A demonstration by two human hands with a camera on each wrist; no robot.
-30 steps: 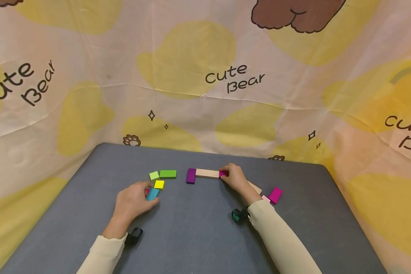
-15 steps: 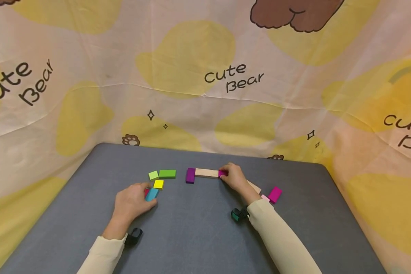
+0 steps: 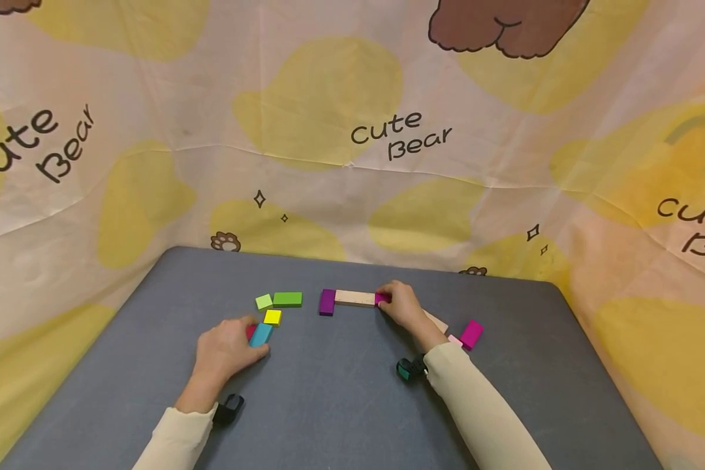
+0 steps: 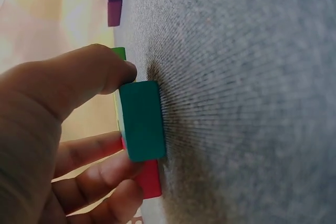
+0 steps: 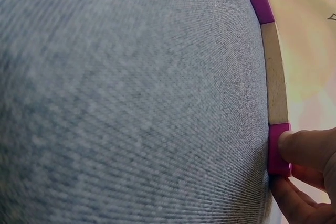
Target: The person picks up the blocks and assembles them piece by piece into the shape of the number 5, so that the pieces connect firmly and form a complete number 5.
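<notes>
My left hand (image 3: 224, 348) is at a blue block (image 3: 261, 335), thumb at one end and fingers at the other. A red block (image 4: 151, 179) lies against the blue one, partly covered by the fingers. My right hand (image 3: 404, 307) pinches a magenta block (image 5: 278, 150) between thumb and fingers. That block meets the end of a plain wooden block (image 3: 355, 298), whose other end adjoins a purple block (image 3: 327, 302). A yellow block (image 3: 273, 318) sits just beyond the blue block.
Farther back on the left are a light green block (image 3: 264, 301) and a longer green block (image 3: 288, 299). Right of my right wrist lie a pink block (image 3: 455, 341) and a larger magenta block (image 3: 472, 334), with another wooden block (image 3: 437, 321) partly hidden. A printed cloth (image 3: 352, 215) hangs behind the grey table (image 3: 341, 405).
My left hand and the blue block have shifted very slightly toward me and left. My right hand keeps its place on the magenta block.
</notes>
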